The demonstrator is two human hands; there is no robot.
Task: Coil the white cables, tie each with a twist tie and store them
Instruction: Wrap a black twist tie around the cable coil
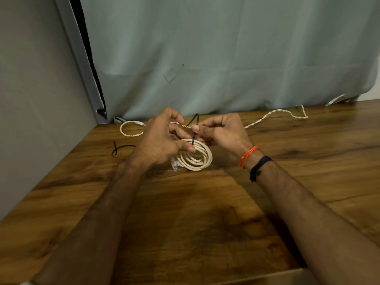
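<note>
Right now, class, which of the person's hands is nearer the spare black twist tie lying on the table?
Left. The left hand is just right of the spare black twist tie; the right hand works beyond the coiled cable.

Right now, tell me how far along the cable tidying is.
Done: one white cable is wound into a coil on the wooden table. In hand: the left hand and right hand pinch a black twist tie at the coil's top. Left: a loose white cable uncoiled behind, a spare black tie, and storing.
</note>
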